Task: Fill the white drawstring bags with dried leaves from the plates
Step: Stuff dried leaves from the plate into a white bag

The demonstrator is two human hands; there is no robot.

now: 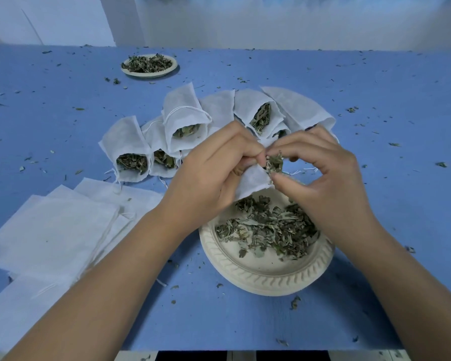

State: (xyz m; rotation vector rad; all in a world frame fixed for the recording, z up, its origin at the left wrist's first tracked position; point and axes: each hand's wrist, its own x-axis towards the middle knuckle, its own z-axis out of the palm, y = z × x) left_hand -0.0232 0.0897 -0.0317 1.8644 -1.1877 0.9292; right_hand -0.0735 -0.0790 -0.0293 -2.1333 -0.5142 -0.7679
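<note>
The bag [253, 182] I am holding is plain white cloth with no print, and the pinch of leaves [274, 162] at its mouth is dull grey-green with darker olive bits. The near plate [268, 280] is cream — its rim carries a raised pattern of slanted ribs all the way round — and the heap of leaves [268, 227] on it is the same faded green, some pieces pale and silvery. The far plate [151, 72] is cream too. The filled bags [126, 142] and the flat bags [50, 230] are white, with white strings. The table [245, 321] is blue, flecked all over with dark green crumbs.
</note>
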